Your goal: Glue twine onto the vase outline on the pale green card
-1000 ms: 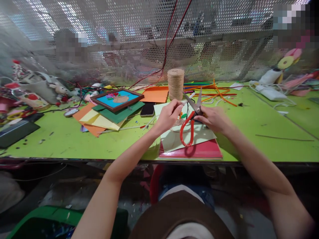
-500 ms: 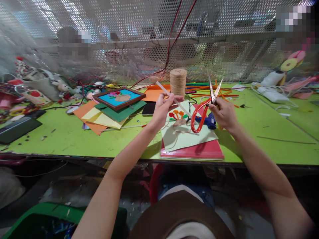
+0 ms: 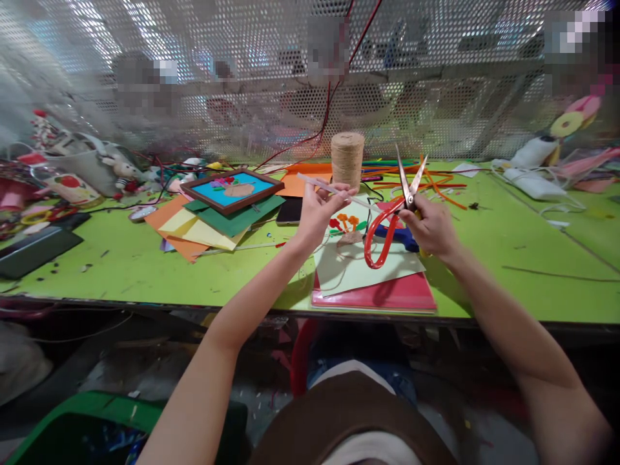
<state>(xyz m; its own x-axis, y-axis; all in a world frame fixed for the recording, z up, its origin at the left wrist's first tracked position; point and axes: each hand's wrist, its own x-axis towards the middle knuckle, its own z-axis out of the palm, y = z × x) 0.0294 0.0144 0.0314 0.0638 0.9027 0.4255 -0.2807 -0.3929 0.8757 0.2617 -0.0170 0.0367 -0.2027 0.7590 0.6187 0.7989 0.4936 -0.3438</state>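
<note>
My left hand (image 3: pixel 320 210) pinches a long translucent stick (image 3: pixel 310 179), which looks like a glue stick, over the middle of the table. Red-handled scissors (image 3: pixel 409 194) are in my right hand (image 3: pixel 433 226), which grips them near the pivot; the blades point up and stand apart. The handle loops hang toward me, above a pale card (image 3: pixel 368 268) with red and orange flowers and a brown twine piece on it. Under the card lies a pink-red folder (image 3: pixel 378 297). A blue glue gun (image 3: pixel 411 240) rests beneath my right hand, partly hidden.
A twine spool (image 3: pixel 347 161) stands behind my left hand. To the left, a framed flower picture (image 3: pixel 232 190) lies on coloured sheets (image 3: pixel 194 229), beside a dark phone (image 3: pixel 289 212). Orange pipe cleaners (image 3: pixel 436 184) lie at the back. A green bin (image 3: pixel 97 403) sits below the table.
The stick in my left hand has tipped to a flatter angle. My right hand has shifted the scissors slightly left and down, and the handles have swung a little.
</note>
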